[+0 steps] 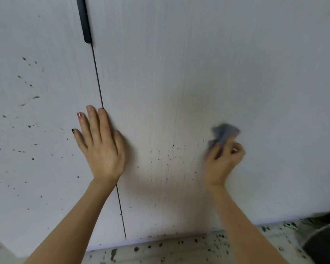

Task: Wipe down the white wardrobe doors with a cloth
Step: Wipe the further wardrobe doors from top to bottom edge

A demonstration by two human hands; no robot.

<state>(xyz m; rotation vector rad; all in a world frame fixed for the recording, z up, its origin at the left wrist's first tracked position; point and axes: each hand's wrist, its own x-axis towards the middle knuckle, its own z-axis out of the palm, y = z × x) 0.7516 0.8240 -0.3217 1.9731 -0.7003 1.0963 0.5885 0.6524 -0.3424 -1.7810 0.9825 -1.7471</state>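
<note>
The doors (179, 73) are steadied by the flat, open left hand (101, 147) at nine o'clock while the cloth (224, 133), bunched for scrubbing, is gripped by the right hand (224, 159) at three.

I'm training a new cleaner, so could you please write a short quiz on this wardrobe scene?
1. True or false: the left hand lies flat across the seam between the doors.
2. Which hand holds the grey cloth? A left, B right, C both.
3. Fill in: the black handle sits at the upper ____ of the picture.

Key
1. True: straight fingers press on the left door and right door.
2. B, the right hand grips it.
3. Left.
</note>
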